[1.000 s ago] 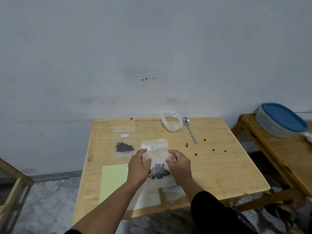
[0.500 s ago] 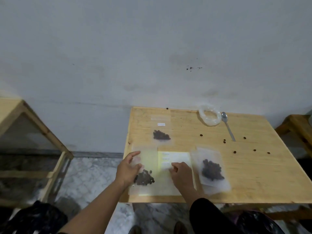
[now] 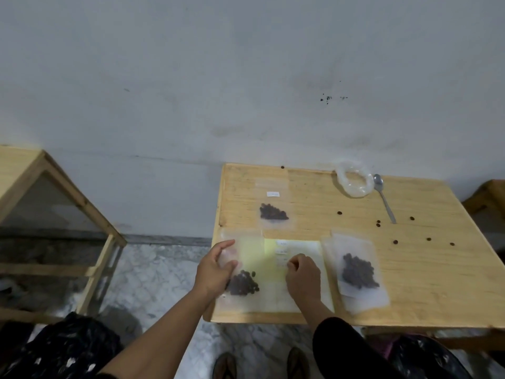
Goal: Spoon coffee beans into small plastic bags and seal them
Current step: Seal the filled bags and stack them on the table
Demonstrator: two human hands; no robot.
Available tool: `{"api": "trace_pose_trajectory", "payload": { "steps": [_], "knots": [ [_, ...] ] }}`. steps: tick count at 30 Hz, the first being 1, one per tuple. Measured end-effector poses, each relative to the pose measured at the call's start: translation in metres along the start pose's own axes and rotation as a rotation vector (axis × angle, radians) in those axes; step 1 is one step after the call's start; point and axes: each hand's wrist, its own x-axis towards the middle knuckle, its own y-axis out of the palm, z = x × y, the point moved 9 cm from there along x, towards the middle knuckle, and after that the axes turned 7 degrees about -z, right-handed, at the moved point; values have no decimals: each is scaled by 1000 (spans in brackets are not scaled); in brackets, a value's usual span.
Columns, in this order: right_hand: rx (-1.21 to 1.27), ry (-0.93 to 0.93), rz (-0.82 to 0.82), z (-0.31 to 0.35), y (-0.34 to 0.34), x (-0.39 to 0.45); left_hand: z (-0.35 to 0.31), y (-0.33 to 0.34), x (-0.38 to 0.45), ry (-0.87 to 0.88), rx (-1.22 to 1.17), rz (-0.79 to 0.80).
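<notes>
My left hand (image 3: pixel 216 269) grips the upper part of a small clear plastic bag (image 3: pixel 243 283) with coffee beans in it, lying at the table's near left corner. My right hand (image 3: pixel 303 277) has its fingers curled, tips pressed on a yellow and white label sheet (image 3: pixel 273 258). A second filled bag (image 3: pixel 358 272) lies to the right on a stack of empty bags. A third filled bag (image 3: pixel 273 212) lies farther back. The metal spoon (image 3: pixel 384 201) rests at the far right beside a crumpled clear plastic bag (image 3: pixel 354 181).
Several loose beans (image 3: pixel 378 224) are scattered over the right side of the wooden table (image 3: pixel 423 283). A wooden frame stand (image 3: pixel 68 203) is to the left, another wooden piece (image 3: pixel 489 198) at the right edge. My feet show below the table's near edge.
A second ago both hands held one bean bag at the table's middle. Now my left hand holds a bag at the near left and my right rests on the label sheet. The view swung left.
</notes>
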Motion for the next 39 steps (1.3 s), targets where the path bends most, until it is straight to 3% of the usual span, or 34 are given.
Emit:
{"api": "trace_pose_trajectory", "payload": {
  "steps": [8,18,27,39],
  "knots": [
    [277,-231,-130,86,-46,11,-57,8,11,126,-78,41],
    [111,-443,-105,157,-79,23,-136,1,6,283,-187,99],
    [94,-440,-111,170,-83,17,-143,3,0,264,-212,184],
    [119,-456,-116,170,-83,12,-146,1,-3,225,-296,159]
  ]
}}
